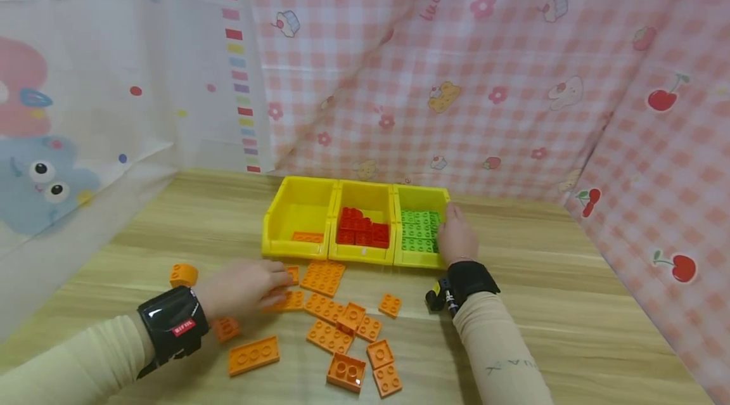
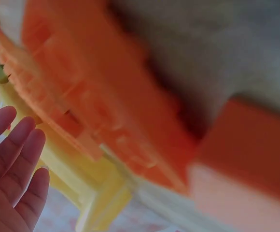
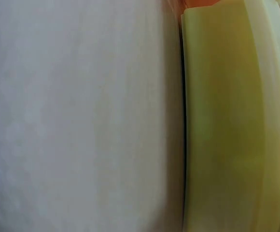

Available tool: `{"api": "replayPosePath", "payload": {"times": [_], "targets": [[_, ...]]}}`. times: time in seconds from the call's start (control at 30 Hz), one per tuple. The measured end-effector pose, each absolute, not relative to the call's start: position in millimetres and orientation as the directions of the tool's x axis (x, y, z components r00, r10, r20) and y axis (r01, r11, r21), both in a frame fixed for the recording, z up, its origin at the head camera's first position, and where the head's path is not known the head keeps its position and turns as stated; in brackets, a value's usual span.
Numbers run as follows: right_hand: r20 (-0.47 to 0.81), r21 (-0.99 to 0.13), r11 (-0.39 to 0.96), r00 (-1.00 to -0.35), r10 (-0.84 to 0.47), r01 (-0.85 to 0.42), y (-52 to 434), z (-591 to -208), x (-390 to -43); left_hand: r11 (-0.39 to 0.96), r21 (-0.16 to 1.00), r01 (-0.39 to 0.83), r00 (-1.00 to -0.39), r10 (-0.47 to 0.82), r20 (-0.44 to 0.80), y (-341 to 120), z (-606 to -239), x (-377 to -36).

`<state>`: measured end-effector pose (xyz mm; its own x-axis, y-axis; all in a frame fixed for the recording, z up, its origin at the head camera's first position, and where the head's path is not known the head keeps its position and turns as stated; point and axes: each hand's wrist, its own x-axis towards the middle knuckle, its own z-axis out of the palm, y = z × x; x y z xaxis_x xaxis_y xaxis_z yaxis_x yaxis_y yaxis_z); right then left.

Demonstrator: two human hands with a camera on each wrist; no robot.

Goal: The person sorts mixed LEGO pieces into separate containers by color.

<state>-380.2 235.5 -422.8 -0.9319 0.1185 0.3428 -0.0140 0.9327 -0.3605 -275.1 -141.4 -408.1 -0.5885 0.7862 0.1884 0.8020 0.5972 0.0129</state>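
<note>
My left hand [image 1: 248, 288] is over the loose orange toy bricks on the left, fingers extended. The left wrist view shows its fingers [image 2: 21, 154] spread and slightly bent, apart from the large orange plate brick [image 2: 101, 101]. Whether the fingertips touch a brick under the hand cannot be told. My right hand [image 1: 458, 237] holds the right wall of the right-hand yellow bin [image 1: 419, 259]; its thumb is partly hidden. That bin holds green bricks [image 1: 419, 231]. The right wrist view shows mostly the bin's wall [image 3: 222, 116].
The middle bin [image 1: 362, 256] contains red bricks [image 1: 359, 227]; the left bin [image 1: 296, 250] has an orange plate [image 1: 308, 237] inside. Several orange bricks [image 1: 331, 335] lie scattered on the wooden table [image 1: 547, 316] before the bins. Patterned cloth [image 1: 485, 75] hangs behind and at the sides.
</note>
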Motion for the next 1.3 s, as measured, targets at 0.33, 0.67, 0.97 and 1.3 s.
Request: {"api": "replayPosePath", "payload": {"times": [0.33,0.67,0.97,1.3], "targets": [[0.34,-0.365,0.931,-0.931,0.132,-0.001,237.4,-425.8,-380.7,0.601,-0.004,0.799,-0.596,0.793,0.122,-132.9,-421.3,-272.7],[0.37,-0.367,0.93,-0.92,0.133,-0.013,238.3,-423.5,-381.3,0.643,0.132,0.754,-0.654,0.754,0.061,-129.5,-420.9,-272.8],[0.385,-0.365,0.931,-0.914,0.128,-0.023,236.9,-427.5,-382.1,0.605,0.208,0.769,-0.634,0.764,0.123,-136.8,-409.3,-282.4],[0.401,-0.36,0.932,-0.907,0.127,-0.029,239.0,-427.2,-383.1,0.682,0.089,0.726,-0.684,0.7,0.208,-114.4,-366.7,-346.4]]}}
